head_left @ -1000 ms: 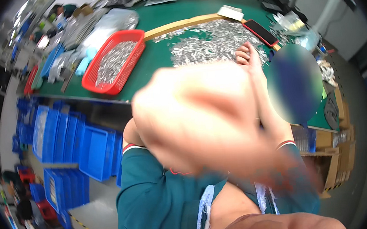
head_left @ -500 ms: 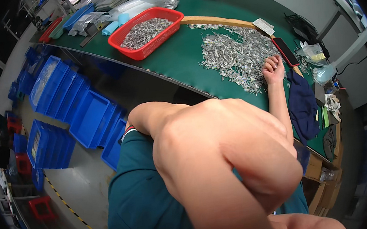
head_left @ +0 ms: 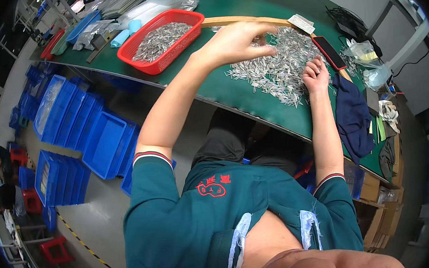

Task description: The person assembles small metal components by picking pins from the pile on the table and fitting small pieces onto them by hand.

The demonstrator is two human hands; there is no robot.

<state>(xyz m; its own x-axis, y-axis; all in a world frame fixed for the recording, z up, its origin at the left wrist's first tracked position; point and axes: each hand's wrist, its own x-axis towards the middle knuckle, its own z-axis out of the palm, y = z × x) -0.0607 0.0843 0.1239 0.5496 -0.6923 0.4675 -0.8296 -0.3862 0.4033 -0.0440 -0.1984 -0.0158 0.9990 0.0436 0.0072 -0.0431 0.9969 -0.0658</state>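
Observation:
A wide pile of small, slim silvery metal pieces (head_left: 271, 74) is spread over the green tabletop (head_left: 210, 90). My left hand (head_left: 239, 43) hovers above the pile's left part, thumb and fingers apart, with nothing visible between them. Curled at the pile's right edge, my right hand (head_left: 315, 74) rests close to the table. Its fingers are closed, and whatever they may hold is hidden. Left of the pile stands a red perforated plastic basket (head_left: 174, 59), partly filled with similar pieces.
A curved wooden strip (head_left: 224, 20) borders the pile's back. A red-edged phone (head_left: 330, 53), a small white card (head_left: 301, 24) and a navy cloth (head_left: 352, 120) lie around its right side. Blue bins (head_left: 103, 144) are stacked on the floor at left.
My left arm, which crossed close in front of the view with its hand hidden, has swung out over the table. My right hand stays curled at about the same place.

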